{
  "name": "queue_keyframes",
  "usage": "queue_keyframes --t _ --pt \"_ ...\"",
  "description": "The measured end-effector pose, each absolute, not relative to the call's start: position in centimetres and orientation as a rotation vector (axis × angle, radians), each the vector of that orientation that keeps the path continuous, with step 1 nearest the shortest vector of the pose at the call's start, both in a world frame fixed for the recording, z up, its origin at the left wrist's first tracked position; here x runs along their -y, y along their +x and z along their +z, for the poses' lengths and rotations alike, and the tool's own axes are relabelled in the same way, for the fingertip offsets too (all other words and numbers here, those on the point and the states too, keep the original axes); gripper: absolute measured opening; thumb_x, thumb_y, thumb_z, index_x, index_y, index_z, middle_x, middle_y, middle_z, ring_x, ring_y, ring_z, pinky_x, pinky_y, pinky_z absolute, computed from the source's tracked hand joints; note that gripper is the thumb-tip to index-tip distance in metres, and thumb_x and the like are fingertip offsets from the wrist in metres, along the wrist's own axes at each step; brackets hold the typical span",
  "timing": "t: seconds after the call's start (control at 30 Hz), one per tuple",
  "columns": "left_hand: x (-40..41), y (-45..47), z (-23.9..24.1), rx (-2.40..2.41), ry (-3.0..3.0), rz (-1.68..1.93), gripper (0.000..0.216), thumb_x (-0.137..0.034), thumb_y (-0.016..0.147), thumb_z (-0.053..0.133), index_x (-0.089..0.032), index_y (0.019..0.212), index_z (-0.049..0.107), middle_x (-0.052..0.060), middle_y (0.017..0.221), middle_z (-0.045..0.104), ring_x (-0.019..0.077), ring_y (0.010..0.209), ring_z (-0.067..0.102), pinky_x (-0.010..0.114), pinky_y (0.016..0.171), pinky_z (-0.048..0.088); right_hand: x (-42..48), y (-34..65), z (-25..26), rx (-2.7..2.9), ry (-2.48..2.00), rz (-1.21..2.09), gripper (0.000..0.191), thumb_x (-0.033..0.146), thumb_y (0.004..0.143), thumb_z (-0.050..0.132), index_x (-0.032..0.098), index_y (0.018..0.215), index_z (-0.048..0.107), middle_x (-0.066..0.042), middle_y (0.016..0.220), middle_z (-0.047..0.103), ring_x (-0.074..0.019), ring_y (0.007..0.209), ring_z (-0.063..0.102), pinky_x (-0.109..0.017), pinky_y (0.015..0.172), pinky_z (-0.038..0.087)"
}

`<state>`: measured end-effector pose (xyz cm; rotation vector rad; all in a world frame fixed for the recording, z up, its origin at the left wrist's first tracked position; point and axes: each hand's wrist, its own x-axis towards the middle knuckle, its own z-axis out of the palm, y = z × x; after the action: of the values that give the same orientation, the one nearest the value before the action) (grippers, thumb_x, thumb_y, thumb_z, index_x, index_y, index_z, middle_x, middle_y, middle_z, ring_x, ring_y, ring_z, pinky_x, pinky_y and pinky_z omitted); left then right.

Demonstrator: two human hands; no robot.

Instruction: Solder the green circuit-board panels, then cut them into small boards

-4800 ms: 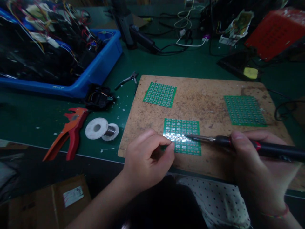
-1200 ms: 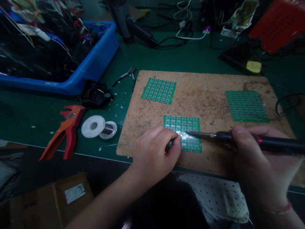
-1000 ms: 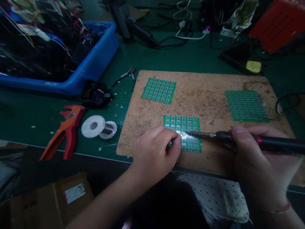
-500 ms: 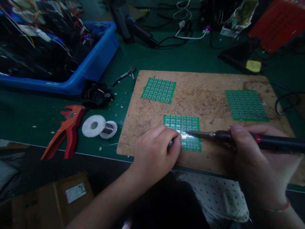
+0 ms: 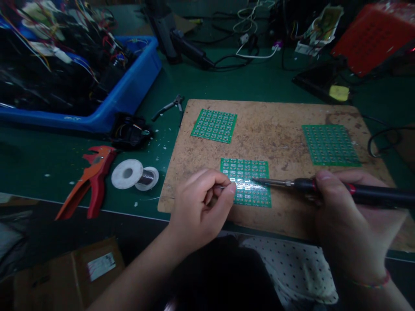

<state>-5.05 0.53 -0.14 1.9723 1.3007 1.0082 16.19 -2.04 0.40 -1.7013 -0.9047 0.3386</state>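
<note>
My right hand [image 5: 353, 220] is closed around a black soldering iron [image 5: 372, 194]. The iron's metal tip points left and is over the near green circuit board [image 5: 248, 168]; whether it touches cannot be made out. At that board's left edge, my left hand [image 5: 202, 203] pinches thin solder wire [image 5: 223, 187] between thumb and forefinger. The wire trails out on the hand's left side toward a white solder spool [image 5: 128, 174] lying on the bench. Two more green boards rest on the brown work board [image 5: 269, 129]: one at back left [image 5: 214, 126], another at right [image 5: 331, 145].
Left of the work board lie red-orange cutters [image 5: 94, 177], small dark pliers [image 5: 168, 108] and a black part with wires [image 5: 131, 131]. A blue bin [image 5: 129, 95] full of wired parts stands behind them. At back right are a black stand with yellow sponge [image 5: 339, 93] and a red box [image 5: 372, 39].
My left hand has shifted left and its fingers have opened up slightly around the solder wire. The soldering iron stays over the near board, almost in place. The whole view has moved slightly.
</note>
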Motion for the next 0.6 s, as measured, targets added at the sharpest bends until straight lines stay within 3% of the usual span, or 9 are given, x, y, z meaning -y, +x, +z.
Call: queue_keyframes --t 0.2,0.6 --pt "-0.48 -4.22 -0.39 -1.229 2.211 0.97 0.008 -0.014 0.081 0.062 -0.017 0.074 0.061 -0.002 0.066 0.057 0.009 0.06 0.05 0.025 0.056 0.037 2.16 16.35 0.34 0.97 -1.713 0.344 0.02 0.034 0.075 0.074 0.02 0.065 0.063 0.004 0.06 0.06 -0.0083 0.053 0.052 -0.025 0.049 0.038" --pt "-0.62 -4.08 -0.67 -1.221 2.258 0.926 0.009 -0.015 0.081 0.062 -0.017 0.072 0.058 -0.003 0.066 0.056 0.0088 0.061 0.05 0.024 0.057 0.036 2.14 16.24 0.24 0.982 -1.706 0.357 0.018 0.034 0.076 0.073 0.022 0.067 0.064 0.004 0.064 0.063 -0.009 0.057 0.055 -0.024 0.052 0.041"
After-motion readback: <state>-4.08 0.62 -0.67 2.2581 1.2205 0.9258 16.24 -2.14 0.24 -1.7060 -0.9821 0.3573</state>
